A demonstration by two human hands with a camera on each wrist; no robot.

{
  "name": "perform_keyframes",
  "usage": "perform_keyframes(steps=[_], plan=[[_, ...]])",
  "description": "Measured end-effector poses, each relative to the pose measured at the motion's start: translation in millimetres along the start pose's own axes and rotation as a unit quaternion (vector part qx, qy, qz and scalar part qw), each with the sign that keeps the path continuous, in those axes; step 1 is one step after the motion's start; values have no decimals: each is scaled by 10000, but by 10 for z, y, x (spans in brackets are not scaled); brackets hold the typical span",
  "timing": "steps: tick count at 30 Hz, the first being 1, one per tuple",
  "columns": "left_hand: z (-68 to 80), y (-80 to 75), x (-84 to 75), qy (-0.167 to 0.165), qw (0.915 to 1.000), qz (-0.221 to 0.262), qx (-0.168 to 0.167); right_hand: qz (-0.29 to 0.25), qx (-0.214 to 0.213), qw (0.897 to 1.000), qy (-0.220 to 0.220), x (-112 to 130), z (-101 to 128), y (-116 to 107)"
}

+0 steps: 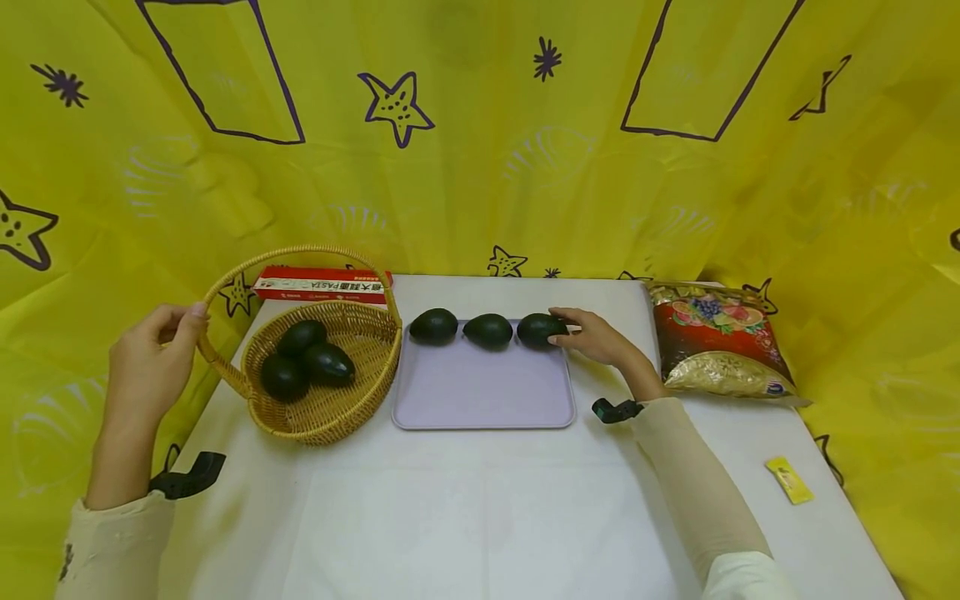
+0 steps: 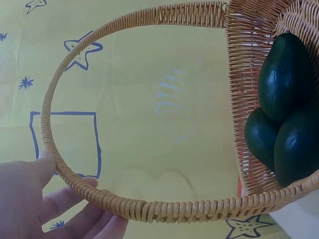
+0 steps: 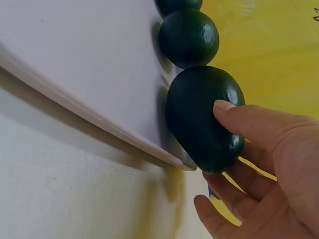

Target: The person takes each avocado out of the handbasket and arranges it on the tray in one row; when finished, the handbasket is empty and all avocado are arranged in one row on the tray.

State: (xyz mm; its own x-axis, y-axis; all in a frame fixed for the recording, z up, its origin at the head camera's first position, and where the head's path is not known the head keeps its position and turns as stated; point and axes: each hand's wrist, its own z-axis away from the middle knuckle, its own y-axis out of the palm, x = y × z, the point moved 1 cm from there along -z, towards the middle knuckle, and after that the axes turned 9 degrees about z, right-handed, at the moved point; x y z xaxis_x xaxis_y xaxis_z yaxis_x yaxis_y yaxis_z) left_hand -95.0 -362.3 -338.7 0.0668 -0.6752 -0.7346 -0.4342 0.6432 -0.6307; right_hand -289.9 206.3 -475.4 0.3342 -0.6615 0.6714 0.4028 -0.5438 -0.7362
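Observation:
My left hand grips the arched handle of a wicker basket at its left side, thumb and fingers around the cane. Inside the basket lie three dark green avocados, bunched together. To its right, a pale lilac tray carries a row of three avocados along its far edge. My right hand holds the rightmost avocado between thumb and fingers, at the tray's far right corner. The middle avocado and the left avocado sit beside it, untouched by either hand.
Behind the basket lies a red and white pasta box. A red and gold bag stands at the right, beyond my right forearm. Near the table's right edge is a small yellow packet. A yellow patterned cloth hangs behind the white table.

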Motion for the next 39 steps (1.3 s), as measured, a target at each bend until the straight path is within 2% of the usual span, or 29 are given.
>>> perform_keyframes(steps=[15, 22, 26, 32, 39], plan=[[-2, -2, -6, -4, 10000, -38, -38, 92, 69, 9999, -52, 78, -10, 9], [-1, -1, -11, 55, 10000, -29, -24, 367, -71, 9993, 29, 165, 9, -19], [-3, 2, -6, 111, 9999, 31, -58, 453, -284, 9985, -85, 350, 8, -36], [-4, 2, -10, 140, 9998, 29, -98, 190, -579, 9972, -440, 723, -34, 14], [-1, 6, -28, 120, 9998, 52, -115, 122, -637, 9937, -919, 1182, -137, 320]])
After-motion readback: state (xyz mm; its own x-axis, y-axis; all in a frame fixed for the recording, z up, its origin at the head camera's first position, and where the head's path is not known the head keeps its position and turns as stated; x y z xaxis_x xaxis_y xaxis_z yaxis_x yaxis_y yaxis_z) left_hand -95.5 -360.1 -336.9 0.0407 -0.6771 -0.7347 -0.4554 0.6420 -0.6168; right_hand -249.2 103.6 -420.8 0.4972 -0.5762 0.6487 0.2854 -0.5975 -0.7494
